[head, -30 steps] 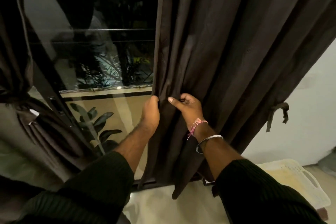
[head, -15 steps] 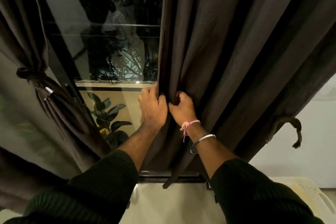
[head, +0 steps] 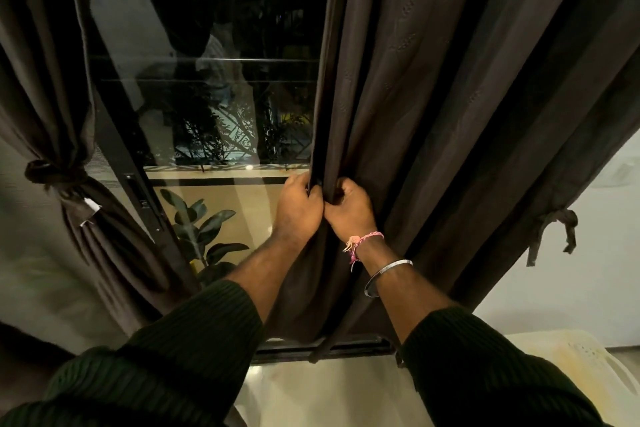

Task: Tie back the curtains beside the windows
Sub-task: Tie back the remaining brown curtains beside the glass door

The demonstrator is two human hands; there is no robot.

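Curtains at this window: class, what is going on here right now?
A person stands at a dark window and grips the inner edge of the right-hand curtain with both hands, left hand and right hand close together, gathering its folds. This curtain hangs loose; its tie-back strip dangles unused at its outer edge by the wall. The left-hand curtain is already bunched and bound with a knotted tie. A potted plant shows through the glass.
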